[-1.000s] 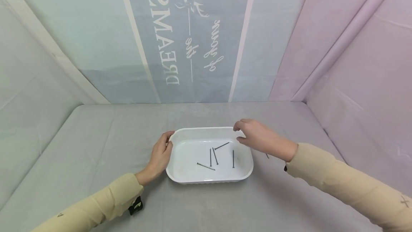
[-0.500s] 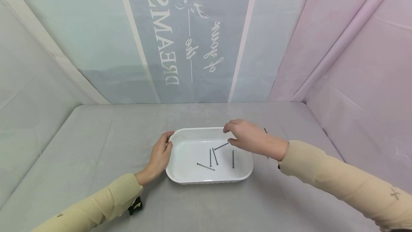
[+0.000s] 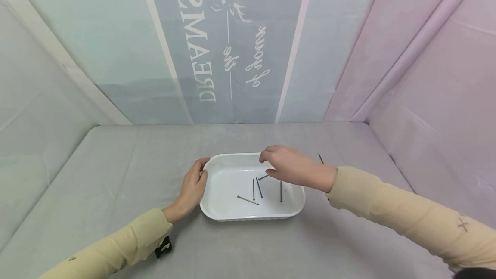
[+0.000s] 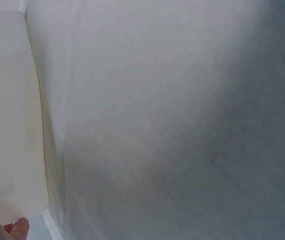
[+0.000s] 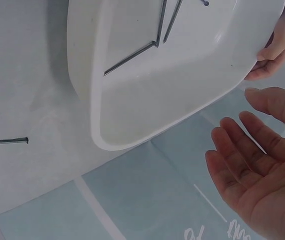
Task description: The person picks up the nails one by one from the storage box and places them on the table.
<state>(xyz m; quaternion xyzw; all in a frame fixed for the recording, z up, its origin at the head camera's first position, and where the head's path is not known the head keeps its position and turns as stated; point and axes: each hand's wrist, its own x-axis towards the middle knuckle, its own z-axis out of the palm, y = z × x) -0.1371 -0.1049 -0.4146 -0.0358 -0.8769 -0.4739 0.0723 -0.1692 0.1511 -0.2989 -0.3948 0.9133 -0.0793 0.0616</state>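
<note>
Findings: five slim dark-grey metal nails (image 3: 248, 200) lie loose on the floor of a glossy white rounded-rectangular tray (image 3: 230, 162), which stands on a grey cloth-covered desk (image 3: 240, 249). The left hand (image 3: 191, 186) has its grip bent about the tray's left end, thumb at the rim. The right hand (image 3: 296, 168) is over the far right part of the tray; its grip is well spread, thumb apart from loosely bent fingers, nothing in it. A further dark nail (image 5: 5, 141) lies on the desk outside the tray.

Risks, as judged: if the left hand pulled or lifted its end, the tray could tilt and the nails slide together or roll. A low sweep of the right hand might knock the leaning nail or catch the rim. Fingertips closing on a point could be pricked. A sleeve dragging across the desk could shift the outside nail.

Limits: in the head view, the right hand covers part of the rim and one nail's end, and the right forearm hides most of the outside nail. The right wrist view cuts that nail off, along with a dark round head beside it. The left wrist view shows only fingertips at a tray corner. Tray material cannot be determined.
</note>
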